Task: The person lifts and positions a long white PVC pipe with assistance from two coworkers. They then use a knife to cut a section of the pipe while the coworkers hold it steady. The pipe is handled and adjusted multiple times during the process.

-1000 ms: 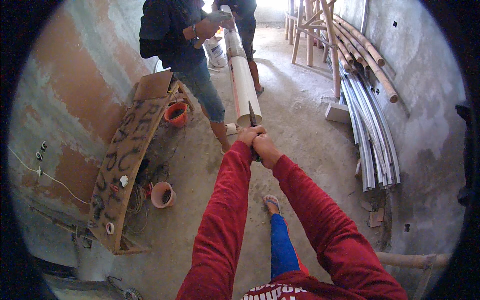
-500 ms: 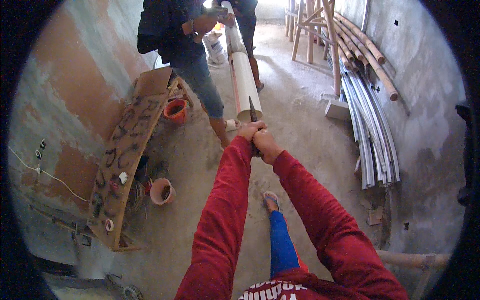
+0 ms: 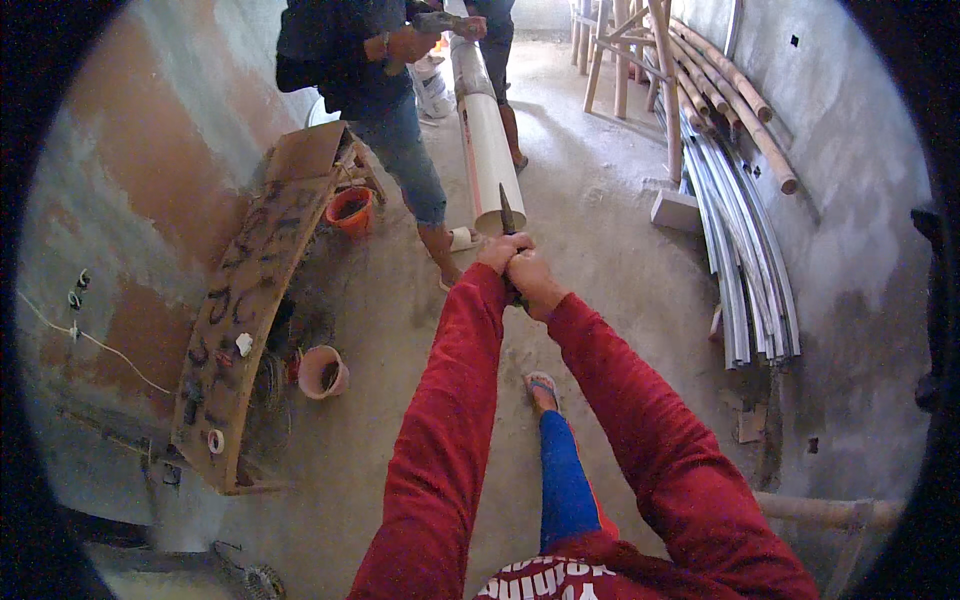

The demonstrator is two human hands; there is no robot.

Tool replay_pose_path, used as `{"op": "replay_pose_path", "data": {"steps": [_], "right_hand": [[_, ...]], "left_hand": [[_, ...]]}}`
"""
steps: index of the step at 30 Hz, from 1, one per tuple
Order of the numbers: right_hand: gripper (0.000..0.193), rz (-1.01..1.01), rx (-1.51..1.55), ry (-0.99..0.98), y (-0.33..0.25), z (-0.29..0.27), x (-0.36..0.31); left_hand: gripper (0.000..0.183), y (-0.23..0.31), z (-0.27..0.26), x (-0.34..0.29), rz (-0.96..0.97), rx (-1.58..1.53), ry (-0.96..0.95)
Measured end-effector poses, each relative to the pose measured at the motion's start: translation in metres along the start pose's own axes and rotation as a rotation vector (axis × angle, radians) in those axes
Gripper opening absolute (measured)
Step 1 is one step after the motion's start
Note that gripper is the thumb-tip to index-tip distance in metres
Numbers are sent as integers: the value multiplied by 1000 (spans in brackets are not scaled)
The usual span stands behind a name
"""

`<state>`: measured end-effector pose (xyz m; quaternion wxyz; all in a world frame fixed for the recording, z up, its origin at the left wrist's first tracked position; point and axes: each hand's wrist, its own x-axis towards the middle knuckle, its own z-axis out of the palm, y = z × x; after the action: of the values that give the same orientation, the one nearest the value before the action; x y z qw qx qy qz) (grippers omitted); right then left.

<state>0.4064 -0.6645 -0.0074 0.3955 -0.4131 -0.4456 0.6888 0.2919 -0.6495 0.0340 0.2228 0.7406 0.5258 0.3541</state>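
Observation:
Both my arms reach forward in red sleeves. My left hand (image 3: pixel 497 255) and my right hand (image 3: pixel 533 280) are closed one against the other around a dark, slim pointed tool (image 3: pixel 507 212), whose exact kind I cannot make out. Its tip points away from me, in front of the near end of a long white pipe (image 3: pixel 490 160). Whether the tool touches the pipe is unclear. Farther along, a grey section covers the pipe. A co-worker's hand (image 3: pixel 410 45) is beside that far part, near a grey object (image 3: pixel 435 22) partly cut off by the view.
On the left stand a long wooden bench (image 3: pixel 250 260), an orange bucket (image 3: pixel 350 208) and a pink bucket (image 3: pixel 323 372). Metal channels (image 3: pixel 745 250), bamboo poles (image 3: pixel 735 100) and a pale block (image 3: pixel 676 211) lie along the right wall. A wooden trestle (image 3: pixel 660 80) stands behind them.
The co-worker's hands and the grey object have shifted slightly at the pipe's far part. The pipe's near end sits slightly higher in view. My grip on the tool is unchanged.

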Motion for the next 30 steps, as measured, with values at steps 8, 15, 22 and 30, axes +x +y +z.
{"op": "replay_pose_path", "data": {"steps": [8, 15, 22, 30], "right_hand": [[19, 114, -4, 84, -73, 30, -67], [20, 100, 51, -5, -72, 26, -62], [17, -131, -235, -12, -24, 11, -18], [20, -371, -872, -50, -17, 5, -24]], "left_hand": [[30, 11, 0, 4, -516, -265, -6], [24, 11, -7, 2, -215, 89, -191], [23, 2, -4, 5, -86, 158, -178], [23, 2, -1, -6, -60, 154, -166]]}}
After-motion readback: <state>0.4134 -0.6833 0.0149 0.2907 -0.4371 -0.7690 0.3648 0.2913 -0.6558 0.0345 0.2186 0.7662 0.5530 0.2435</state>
